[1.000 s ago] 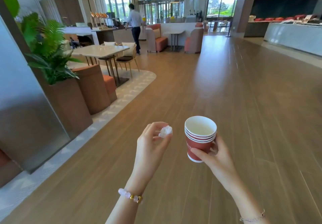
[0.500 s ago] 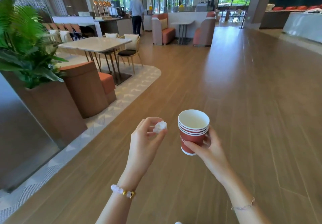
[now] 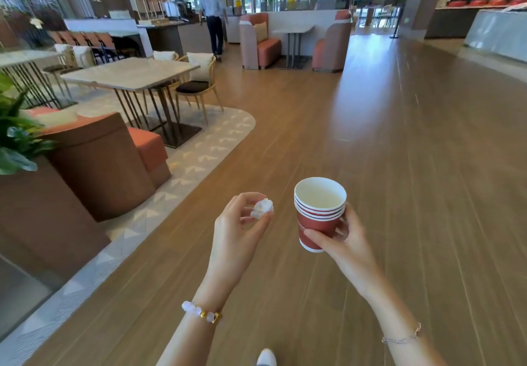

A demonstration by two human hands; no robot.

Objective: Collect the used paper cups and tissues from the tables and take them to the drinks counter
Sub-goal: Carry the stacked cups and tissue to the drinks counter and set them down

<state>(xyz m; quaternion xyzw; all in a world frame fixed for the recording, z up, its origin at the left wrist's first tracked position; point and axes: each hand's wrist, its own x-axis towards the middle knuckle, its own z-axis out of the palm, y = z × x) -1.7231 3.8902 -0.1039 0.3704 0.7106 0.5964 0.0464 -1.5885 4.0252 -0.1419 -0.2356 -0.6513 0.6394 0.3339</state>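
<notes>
Stretching far ahead, a wooden floor (image 3: 399, 137) ran through a bright lounge. Near, the left hand (image 3: 236, 231) pinched a crumpled tissue (image 3: 263, 208); the right hand (image 3: 345, 240) gripped a stack of red paper cups (image 3: 318, 217). Left sat a marble table (image 3: 128, 73) and brown armchair (image 3: 99, 166); far off, a person (image 3: 212, 15) stood at the counter (image 3: 171, 33).

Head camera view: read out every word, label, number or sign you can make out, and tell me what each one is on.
Nothing here can be read.
On the stack of red paper cups, held by the right hand: small pale print on the side, too blurred to read.
On the crumpled tissue, pinched by the left hand: no text.
On the far counter: any labels are too small to tell.
</notes>
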